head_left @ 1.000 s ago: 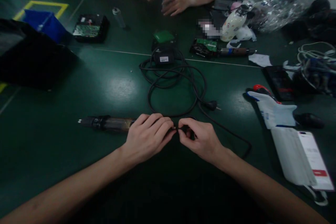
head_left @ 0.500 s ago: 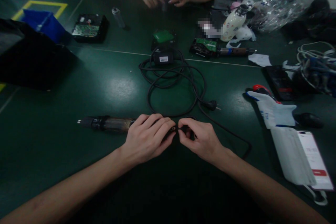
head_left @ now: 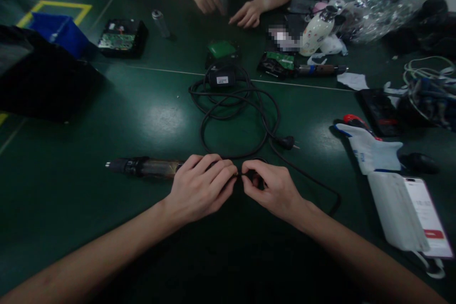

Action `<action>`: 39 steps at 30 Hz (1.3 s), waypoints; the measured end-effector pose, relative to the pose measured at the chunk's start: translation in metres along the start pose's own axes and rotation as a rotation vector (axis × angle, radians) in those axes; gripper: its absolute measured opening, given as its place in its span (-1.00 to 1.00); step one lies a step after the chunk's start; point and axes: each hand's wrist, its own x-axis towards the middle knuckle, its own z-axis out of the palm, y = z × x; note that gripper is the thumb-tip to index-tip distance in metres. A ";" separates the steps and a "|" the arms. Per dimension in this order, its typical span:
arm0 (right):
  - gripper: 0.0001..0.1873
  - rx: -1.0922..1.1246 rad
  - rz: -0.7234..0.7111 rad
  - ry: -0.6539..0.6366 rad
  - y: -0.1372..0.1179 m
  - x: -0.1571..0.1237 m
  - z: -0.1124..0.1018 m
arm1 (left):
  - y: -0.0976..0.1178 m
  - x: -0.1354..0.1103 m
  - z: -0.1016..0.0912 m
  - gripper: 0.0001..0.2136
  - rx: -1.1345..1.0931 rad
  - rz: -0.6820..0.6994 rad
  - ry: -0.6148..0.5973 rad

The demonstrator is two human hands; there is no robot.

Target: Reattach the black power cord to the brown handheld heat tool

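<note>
Brown tools [head_left: 155, 167] [head_left: 317, 70], two; wearer's hands [head_left: 203, 185] [head_left: 270, 187], two

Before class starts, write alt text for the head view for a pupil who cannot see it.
A person's left hand holds a dark cylindrical tool on a green table; the right hand pinches a small dark piece near its end. A coiled black cable lies beyond.
</note>
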 end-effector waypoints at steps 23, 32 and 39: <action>-0.88 0.019 0.024 -0.009 0.001 -0.001 0.001 | -0.001 0.003 0.000 -0.90 0.010 -0.036 0.011; -0.87 0.014 0.010 -0.008 0.001 0.000 0.001 | 0.002 0.002 -0.003 -0.80 -0.048 -0.030 0.004; -0.89 0.005 -0.001 -0.005 0.000 0.000 0.000 | 0.001 0.001 -0.001 -0.88 -0.026 -0.045 0.007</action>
